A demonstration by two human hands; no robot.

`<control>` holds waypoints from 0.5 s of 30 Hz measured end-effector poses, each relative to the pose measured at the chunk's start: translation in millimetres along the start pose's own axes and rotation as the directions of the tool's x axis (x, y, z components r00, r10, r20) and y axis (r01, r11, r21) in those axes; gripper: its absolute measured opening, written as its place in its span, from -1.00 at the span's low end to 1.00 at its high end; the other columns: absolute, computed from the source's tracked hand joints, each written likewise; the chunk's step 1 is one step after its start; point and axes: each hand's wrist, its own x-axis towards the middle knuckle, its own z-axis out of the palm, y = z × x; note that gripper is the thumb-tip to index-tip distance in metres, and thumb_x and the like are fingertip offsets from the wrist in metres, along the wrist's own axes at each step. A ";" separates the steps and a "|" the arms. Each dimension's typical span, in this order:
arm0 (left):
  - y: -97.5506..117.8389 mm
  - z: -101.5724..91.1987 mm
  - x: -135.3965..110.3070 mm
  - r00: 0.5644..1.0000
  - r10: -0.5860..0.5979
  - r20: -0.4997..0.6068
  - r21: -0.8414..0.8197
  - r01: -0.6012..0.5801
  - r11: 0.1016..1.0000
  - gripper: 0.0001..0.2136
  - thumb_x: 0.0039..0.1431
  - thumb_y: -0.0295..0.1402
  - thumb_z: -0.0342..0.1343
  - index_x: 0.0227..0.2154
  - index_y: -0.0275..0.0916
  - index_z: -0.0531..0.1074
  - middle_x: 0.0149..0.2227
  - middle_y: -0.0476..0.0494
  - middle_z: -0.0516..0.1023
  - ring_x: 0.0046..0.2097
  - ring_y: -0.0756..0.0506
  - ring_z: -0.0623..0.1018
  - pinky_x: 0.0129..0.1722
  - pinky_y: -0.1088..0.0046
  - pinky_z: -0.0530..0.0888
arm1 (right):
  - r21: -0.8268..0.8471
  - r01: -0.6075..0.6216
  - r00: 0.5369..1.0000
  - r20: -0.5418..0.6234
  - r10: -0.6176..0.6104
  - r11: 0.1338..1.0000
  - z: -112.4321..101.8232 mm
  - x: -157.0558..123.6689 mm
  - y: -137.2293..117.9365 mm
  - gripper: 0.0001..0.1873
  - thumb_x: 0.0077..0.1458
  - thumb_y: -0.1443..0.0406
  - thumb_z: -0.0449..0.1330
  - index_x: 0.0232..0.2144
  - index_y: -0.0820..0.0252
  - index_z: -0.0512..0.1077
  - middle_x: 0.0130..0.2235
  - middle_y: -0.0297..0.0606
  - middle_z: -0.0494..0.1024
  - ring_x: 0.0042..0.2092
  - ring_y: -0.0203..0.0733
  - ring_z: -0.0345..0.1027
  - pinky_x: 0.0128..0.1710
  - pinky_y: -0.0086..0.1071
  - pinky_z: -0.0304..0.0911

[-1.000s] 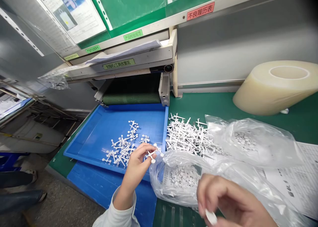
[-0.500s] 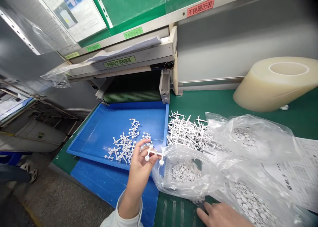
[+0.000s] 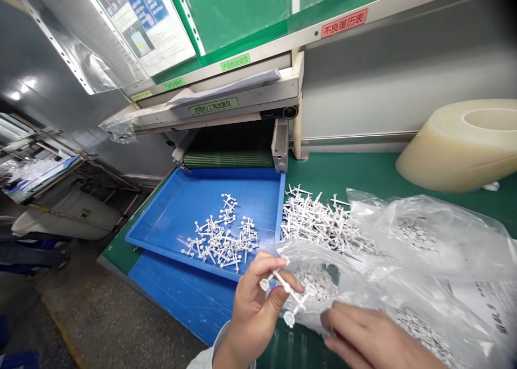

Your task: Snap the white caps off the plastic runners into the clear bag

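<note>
At six o'clock, the left hand pinched a white plastic sprue; the right hand touched a clear plastic bag, its grip unclear.

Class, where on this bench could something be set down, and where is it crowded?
Bare green mat lies between the tape roll and the pile of white plastic parts. The blue tray is bare behind and left of its smaller heap. It is crowded front right, where plastic bags, the left hand and right hand overlap.
</note>
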 end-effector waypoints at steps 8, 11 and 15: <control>4.8 2.6 -3.3 0.997 0.013 0.072 0.075 -0.019 0.997 -0.78 0.28 -0.28 0.02 -0.02 0.04 0.33 -0.38 0.00 0.62 -0.34 -0.04 0.45 -0.20 0.40 0.35 | 0.524 -0.190 0.961 -0.076 0.267 0.830 -37.2 14.6 -8.8 -0.77 0.27 0.22 -0.02 -0.31 0.05 0.42 -0.43 -0.36 0.50 -0.43 -0.23 0.41 -0.44 -0.43 0.28; 4.2 5.8 -3.0 0.996 0.001 0.088 0.072 -0.007 0.997 -0.78 0.28 -0.30 0.01 -0.03 0.03 0.34 -0.37 -0.03 0.62 -0.33 -0.05 0.47 -0.25 0.42 0.38 | 0.739 -0.272 0.941 0.071 0.331 0.616 -47.3 17.4 -14.2 -0.74 0.25 0.15 0.00 -0.35 0.09 0.42 -0.46 -0.37 0.45 -0.48 -0.29 0.33 -0.47 -0.46 0.25; 4.1 9.8 -2.6 0.994 0.014 0.108 0.103 -0.025 0.994 -0.77 0.28 -0.35 0.03 -0.03 0.02 0.34 -0.37 -0.02 0.61 -0.36 -0.04 0.50 -0.26 0.43 0.40 | 0.853 -0.297 0.934 0.165 0.318 0.430 -49.9 16.9 -14.0 -0.73 0.21 0.09 0.09 -0.36 0.12 0.43 -0.45 -0.39 0.43 -0.49 -0.35 0.29 -0.45 -0.47 0.24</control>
